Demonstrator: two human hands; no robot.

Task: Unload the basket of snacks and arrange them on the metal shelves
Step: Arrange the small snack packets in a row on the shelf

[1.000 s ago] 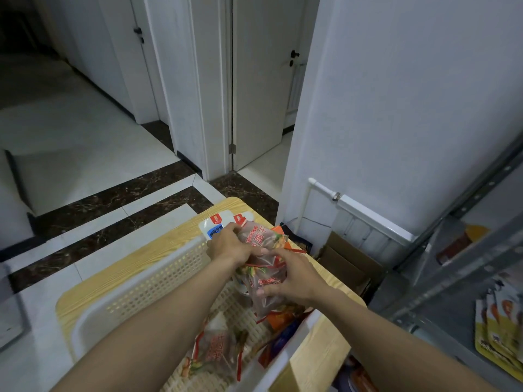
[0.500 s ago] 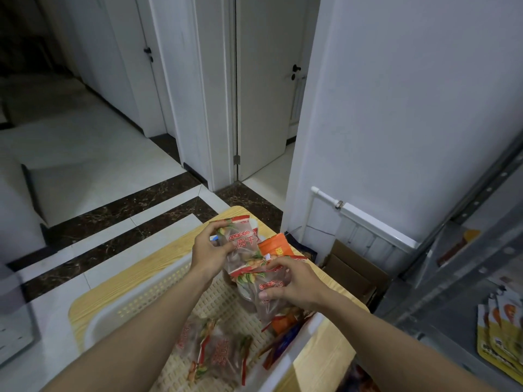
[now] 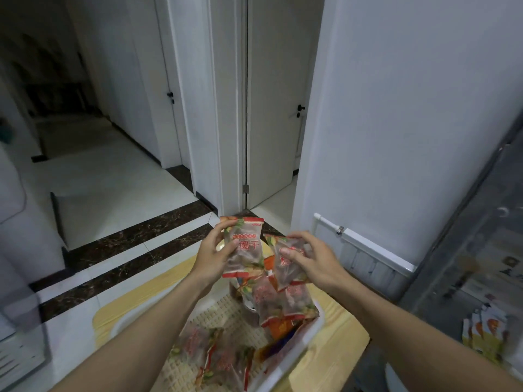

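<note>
Only the arms of a person are caught by the head-worn camera. The left hand (image 3: 210, 250) and the right hand (image 3: 317, 261) are shown bare, and the left forearm (image 3: 147, 329) and right forearm (image 3: 410, 321) are seen uncovered from the wrist to the lower edge of the view, where they are cut off. A short fingernail is made out on the right thumb (image 3: 285, 251); finer detail is lost to blur.
</note>
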